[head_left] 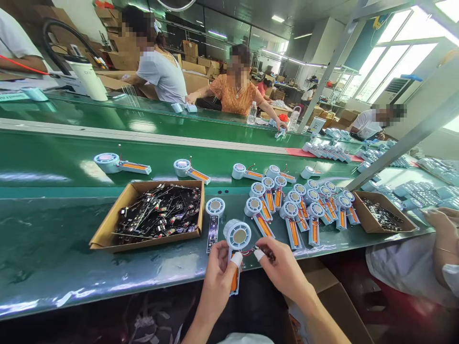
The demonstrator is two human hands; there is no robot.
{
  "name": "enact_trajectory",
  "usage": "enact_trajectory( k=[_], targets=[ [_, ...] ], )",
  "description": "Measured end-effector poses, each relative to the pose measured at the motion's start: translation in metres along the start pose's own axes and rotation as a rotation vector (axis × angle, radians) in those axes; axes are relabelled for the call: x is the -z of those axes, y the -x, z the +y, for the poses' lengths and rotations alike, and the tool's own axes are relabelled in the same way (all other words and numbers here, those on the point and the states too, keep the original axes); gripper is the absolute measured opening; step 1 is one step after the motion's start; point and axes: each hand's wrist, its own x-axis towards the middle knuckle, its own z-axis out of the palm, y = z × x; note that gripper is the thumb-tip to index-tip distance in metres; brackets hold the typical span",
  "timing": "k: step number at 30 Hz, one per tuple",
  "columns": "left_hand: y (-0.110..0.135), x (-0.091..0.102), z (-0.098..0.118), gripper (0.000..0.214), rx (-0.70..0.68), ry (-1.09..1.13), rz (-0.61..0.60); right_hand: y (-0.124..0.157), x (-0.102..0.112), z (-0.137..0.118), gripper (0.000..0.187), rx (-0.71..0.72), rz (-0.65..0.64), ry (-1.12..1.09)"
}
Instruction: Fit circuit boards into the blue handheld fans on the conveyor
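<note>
My left hand [218,277] is closed round the handle of a small white fan body [237,235] with a round head and an orange battery in its handle. A white finger cot covers the thumb. My right hand [283,267] pinches a small dark part with red wires right beside the fan's neck, its fingertip also covered in white. Both hands are at the near edge of the green bench [53,248]. A black circuit strip with a round white head [214,217] lies just beyond my left hand.
A cardboard tray of black circuit boards [154,212] sits left of my hands. Several fan bodies with orange batteries [304,210] crowd the bench on the right, others ride the green conveyor [122,165]. Another cardboard tray [383,212] is by a co-worker's arm [442,234]. Other people sit across the line.
</note>
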Motion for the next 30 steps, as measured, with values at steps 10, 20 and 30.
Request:
enact_trajectory(
  k=[10, 20, 30],
  targets=[
    [0.007, 0.002, 0.012, 0.035, 0.038, 0.034, -0.050, 0.003, -0.002, -0.023, 0.029, 0.237, -0.410, -0.055],
    [0.018, 0.004, 0.004, 0.043, 0.003, 0.001, -0.109, 0.010, -0.039, -0.004, 0.065, -0.142, -0.252, -0.654],
    [0.011, -0.003, 0.007, 0.036, 0.026, -0.219, 0.049, 0.038, -0.057, -0.011, 0.042, -0.079, 0.083, -0.539]
  ],
)
